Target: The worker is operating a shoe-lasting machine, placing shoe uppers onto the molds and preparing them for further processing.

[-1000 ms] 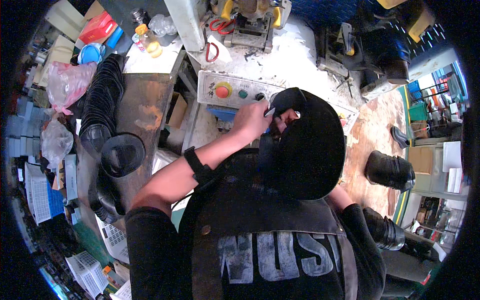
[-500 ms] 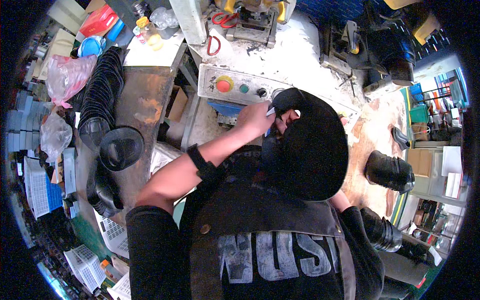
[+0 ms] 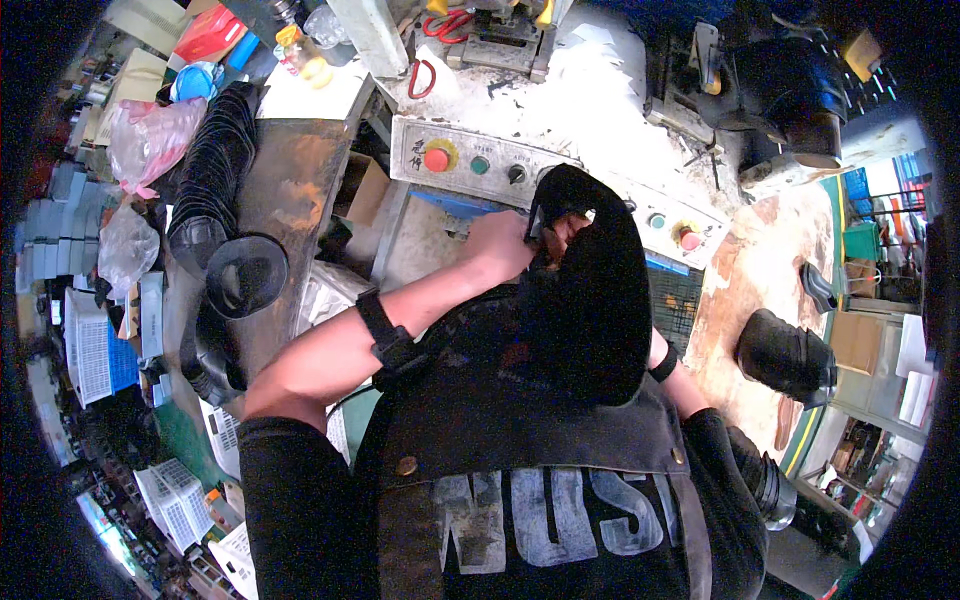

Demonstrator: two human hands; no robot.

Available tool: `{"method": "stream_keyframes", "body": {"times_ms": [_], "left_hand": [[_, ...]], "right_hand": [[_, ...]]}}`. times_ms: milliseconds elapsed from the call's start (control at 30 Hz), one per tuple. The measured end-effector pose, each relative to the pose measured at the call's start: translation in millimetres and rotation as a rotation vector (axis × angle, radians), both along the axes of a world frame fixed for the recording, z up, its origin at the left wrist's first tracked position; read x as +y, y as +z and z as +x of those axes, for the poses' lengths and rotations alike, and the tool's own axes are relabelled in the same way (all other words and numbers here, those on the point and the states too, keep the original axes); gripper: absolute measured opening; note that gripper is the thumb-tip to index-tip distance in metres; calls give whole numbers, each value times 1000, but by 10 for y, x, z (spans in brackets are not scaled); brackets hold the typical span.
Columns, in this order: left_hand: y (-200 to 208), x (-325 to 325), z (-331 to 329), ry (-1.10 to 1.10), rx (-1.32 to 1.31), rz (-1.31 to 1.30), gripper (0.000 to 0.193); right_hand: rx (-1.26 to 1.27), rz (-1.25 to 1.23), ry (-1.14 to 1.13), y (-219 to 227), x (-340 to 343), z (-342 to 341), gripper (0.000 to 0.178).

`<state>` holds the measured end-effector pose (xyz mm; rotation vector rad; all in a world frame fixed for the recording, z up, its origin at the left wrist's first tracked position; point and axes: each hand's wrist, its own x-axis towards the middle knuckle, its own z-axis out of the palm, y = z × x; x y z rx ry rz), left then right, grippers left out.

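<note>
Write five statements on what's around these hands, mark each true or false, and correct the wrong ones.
1. The left hand is at the left edge of the large black piece. True.
2. The left wrist is bare. False: it wears a dark band.
3. A long row of nested black pieces lies on the table at the left. True.
4. The pink-tinted plastic bag is to the right of the large black piece. False: the bag is far to the left.
5. The control panel has a red button near its left end. True.
</note>
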<state>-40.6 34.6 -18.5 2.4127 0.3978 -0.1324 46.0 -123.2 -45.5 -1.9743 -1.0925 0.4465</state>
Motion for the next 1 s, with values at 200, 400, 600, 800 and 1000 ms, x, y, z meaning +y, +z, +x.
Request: {"method": "stream_keyframes", "body": {"times_ms": [200,400,600,800,1000], "left_hand": [[-90,-97,-84,128,94,-206,18],[310,-329,90,-25,222,-184,17],[497,-348,183,-151,326,-336,16],[689,-212,-52,-161,-276,-103,31],[797,76,-113,-429,-541,298,25]], "right_hand": [[497,22,-87,462,-93,57,18],[689,-238,-156,241,-355,263,20],[418,93,35,100,-483,290,17],[878,379,-44,86,-405,374,30],[1342,287,89,234,19,207,44]]}}
